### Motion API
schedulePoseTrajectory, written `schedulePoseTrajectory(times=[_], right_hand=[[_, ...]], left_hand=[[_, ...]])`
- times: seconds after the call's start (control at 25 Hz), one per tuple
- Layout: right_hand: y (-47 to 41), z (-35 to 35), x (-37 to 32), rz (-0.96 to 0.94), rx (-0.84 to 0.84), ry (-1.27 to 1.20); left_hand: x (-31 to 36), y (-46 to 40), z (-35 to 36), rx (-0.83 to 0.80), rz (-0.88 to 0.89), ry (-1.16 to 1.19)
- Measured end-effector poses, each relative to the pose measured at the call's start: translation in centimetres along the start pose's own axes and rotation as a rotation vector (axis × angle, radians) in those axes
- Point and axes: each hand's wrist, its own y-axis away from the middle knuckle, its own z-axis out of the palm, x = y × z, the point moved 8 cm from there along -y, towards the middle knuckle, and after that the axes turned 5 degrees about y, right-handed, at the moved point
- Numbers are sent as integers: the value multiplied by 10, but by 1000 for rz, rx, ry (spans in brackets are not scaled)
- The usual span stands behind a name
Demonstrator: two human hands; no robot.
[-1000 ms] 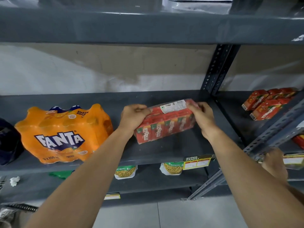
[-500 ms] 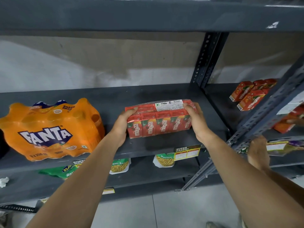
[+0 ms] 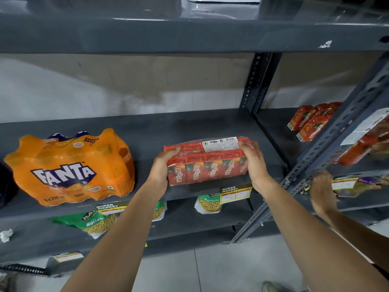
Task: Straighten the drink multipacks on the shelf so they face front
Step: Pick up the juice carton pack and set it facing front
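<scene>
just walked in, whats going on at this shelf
A person is gripping a red shrink-wrapped Maaza juice-carton multipack by its ends, left hand and right hand, near the front edge of the grey metal shelf. Its logos face front. The orange Fanta bottle multipack sits untouched to the left.

The orange shrink-wrapped multipack (image 3: 69, 167) reads "FANTA", with "SNACK PACK" near its top and "x 250 ml" along its lower edge. Each carton of the red multipack (image 3: 207, 163) reads "maaza". The loose cartons (image 3: 309, 122) also read "maaza". The shelf-edge tag (image 3: 235, 192) reads "SUPER MARKET". The snack packet (image 3: 208, 204) reads "Ratlami".
</scene>
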Motion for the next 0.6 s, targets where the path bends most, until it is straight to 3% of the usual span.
schedulePoseTrajectory(times=[0.6], right_hand=[[-2,-6,11,-2,-13,-26]], left_hand=[[-9,5,-7,55,3,-11]])
